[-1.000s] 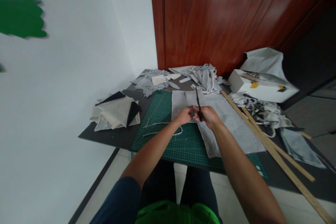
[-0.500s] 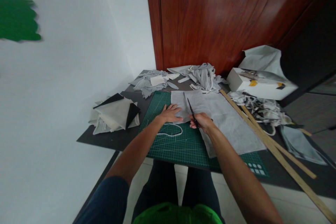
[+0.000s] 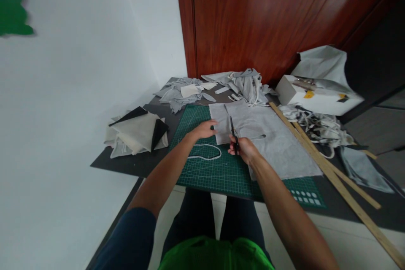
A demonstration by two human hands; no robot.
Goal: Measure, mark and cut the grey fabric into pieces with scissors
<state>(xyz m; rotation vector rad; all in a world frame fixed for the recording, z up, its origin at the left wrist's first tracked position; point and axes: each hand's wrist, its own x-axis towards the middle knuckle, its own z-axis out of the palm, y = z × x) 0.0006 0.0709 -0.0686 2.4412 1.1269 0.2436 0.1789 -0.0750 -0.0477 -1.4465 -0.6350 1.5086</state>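
A pale grey cloth [image 3: 275, 152] lies spread over a green cutting mat [image 3: 218, 177], with a slit running through its far part and a raised fold beside the slit. My right hand [image 3: 245, 148] grips black scissors [image 3: 236, 137], whose blades point away from me over the cloth next to the slit. At the cloth's left edge is my left hand [image 3: 205, 129], thumb and fingers apart, holding nothing; whether its fingertips touch the cloth I cannot tell. A white cord [image 3: 210, 158] lies in a loop on the mat, just below the left hand.
Folded cream and black fabric [image 3: 137, 130] is piled at the left. Grey scraps [image 3: 177, 96] and a crumpled cloth heap [image 3: 248, 84] lie along the back. Two long wooden rulers [image 3: 329, 169] cross at the right, near tangled strips [image 3: 319, 126] and a white box [image 3: 316, 97].
My left hand has lifted from lying flat on the cloth, its fingers now drawn closer together. The cloth has shifted, and a raised fold shows by the right hand. The scissors remain in that hand.
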